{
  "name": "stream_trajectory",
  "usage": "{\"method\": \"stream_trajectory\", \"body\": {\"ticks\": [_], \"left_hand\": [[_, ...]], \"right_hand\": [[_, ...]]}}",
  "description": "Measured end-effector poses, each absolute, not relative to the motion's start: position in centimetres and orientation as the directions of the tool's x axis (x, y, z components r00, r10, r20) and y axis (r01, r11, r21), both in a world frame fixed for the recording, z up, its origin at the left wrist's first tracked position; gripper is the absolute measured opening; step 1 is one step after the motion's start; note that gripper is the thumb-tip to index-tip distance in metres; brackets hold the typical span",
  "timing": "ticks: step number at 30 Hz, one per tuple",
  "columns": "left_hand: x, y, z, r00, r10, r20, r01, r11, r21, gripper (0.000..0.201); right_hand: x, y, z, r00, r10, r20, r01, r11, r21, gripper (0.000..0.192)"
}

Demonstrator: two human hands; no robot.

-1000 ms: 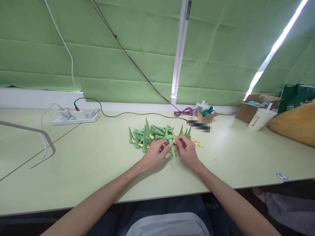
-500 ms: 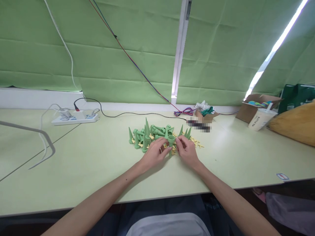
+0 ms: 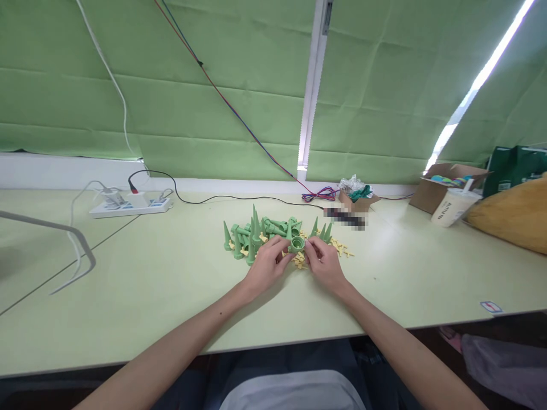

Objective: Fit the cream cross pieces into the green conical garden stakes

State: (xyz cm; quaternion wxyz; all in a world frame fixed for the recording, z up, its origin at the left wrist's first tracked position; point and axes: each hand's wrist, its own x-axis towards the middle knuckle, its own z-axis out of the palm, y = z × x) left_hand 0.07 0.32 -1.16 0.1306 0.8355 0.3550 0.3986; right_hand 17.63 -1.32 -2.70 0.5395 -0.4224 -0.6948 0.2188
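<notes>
Between my hands is a green plastic watering spike (image 3: 298, 245), its round hollow end facing up toward me. My left hand (image 3: 270, 261) is closed on it from the left, thumb below and fingers behind. My right hand (image 3: 323, 261) pinches at the right side of the cup-like end; whatever sits between its fingertips is too small to make out. Behind and left of my hands lies a pile of green spikes (image 3: 273, 226), several standing point up. Small yellow plastic pieces (image 3: 341, 246) are scattered to the right and partly under my hands.
A white power strip (image 3: 130, 208) with plugs lies at the back left. At the back stands a small carton (image 3: 358, 202) beside a bundled cable (image 3: 319, 194). A paper cup (image 3: 455, 206), an open box (image 3: 431, 191) and a yellow-brown bag (image 3: 513, 216) are at the right.
The spike has tilted, so its open end now faces me more directly and its shaft no longer shows below. My hands stay in nearly the same place.
</notes>
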Motion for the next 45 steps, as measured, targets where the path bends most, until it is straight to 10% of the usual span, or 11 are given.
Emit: {"method": "stream_trajectory", "body": {"ticks": [22, 45], "left_hand": [[0.1, -0.1, -0.9, 0.429, 0.706, 0.563, 0.435, -0.708, 0.556, 0.02], [0.3, -0.6, 0.0, 0.481, 0.847, 0.226, 0.161, -0.338, 0.927, 0.042]], "right_hand": [[17.4, -1.8, -1.8, -0.133, 0.862, 0.488, 0.348, 0.502, -0.792, 0.045], [17.5, -1.6, -2.4, -0.111, 0.843, 0.527, 0.326, 0.532, -0.782, 0.038]]}}
